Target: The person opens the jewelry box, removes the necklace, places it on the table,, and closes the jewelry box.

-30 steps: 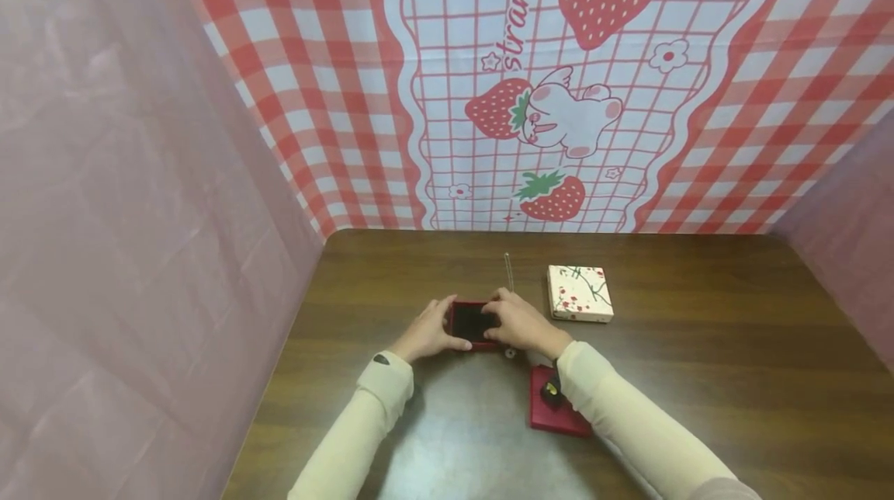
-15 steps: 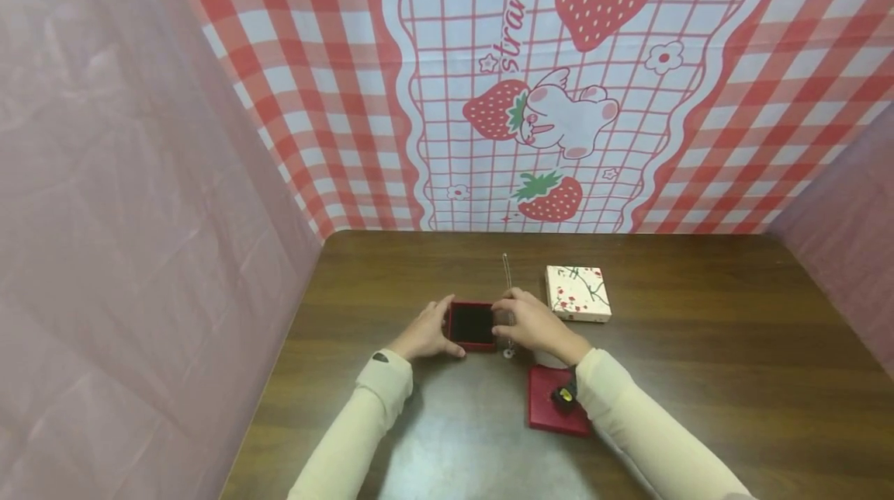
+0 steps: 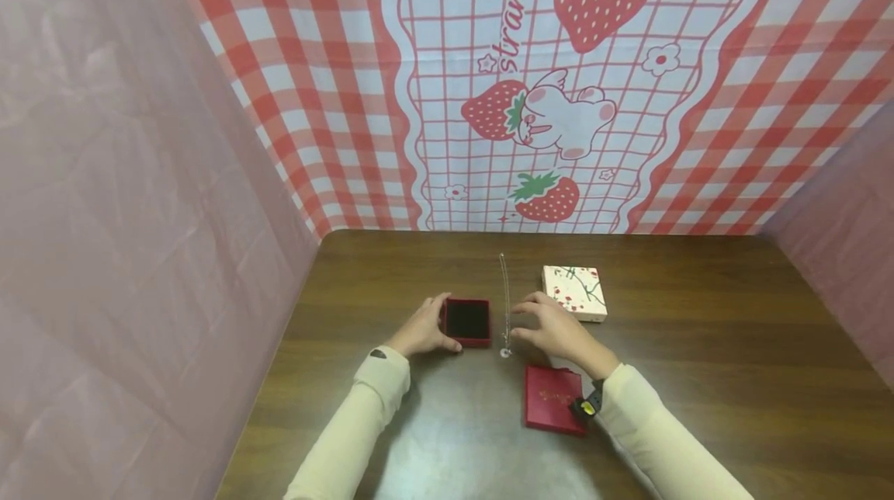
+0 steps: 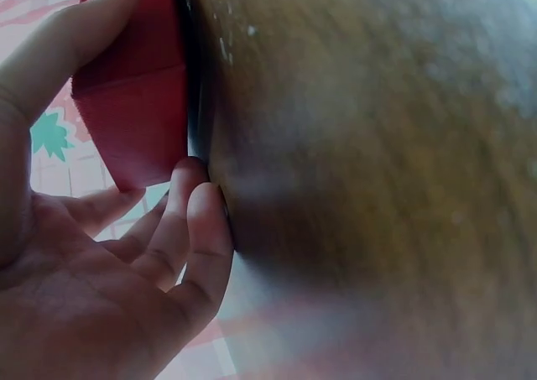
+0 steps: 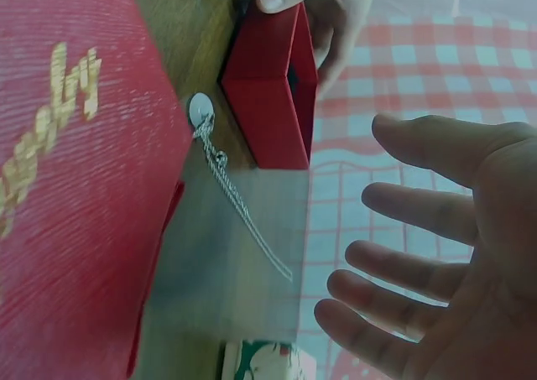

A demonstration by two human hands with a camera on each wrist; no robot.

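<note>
My left hand (image 3: pixel 422 329) holds a small red jewellery box (image 3: pixel 469 343) at its left side, thumb on the near wall and fingers toward the back. The box lies without its lid, and a black lining shows inside. To its right a thin silver necklace (image 3: pixel 506 353) is stretched out on the table, its round pendant toward me. My right hand (image 3: pixel 556 334) hovers just right of the chain, fingers spread and holding nothing, as the right wrist view shows. Below that hand lies the flat red lid (image 3: pixel 548 399) with gold lettering, partly overlapped by a dark wristwatch (image 3: pixel 588 407).
A cream flower-patterned box (image 3: pixel 578 290) sits behind my right hand on the brown wooden table (image 3: pixel 698 345). A red-and-white strawberry cloth (image 3: pixel 447 135) hangs along the table's back edge. Pinkish curtains (image 3: pixel 140 213) close off the sides.
My right hand has let go of the red box and drawn off to the right, uncovering the necklace and more of the lid. My left hand stays at the box.
</note>
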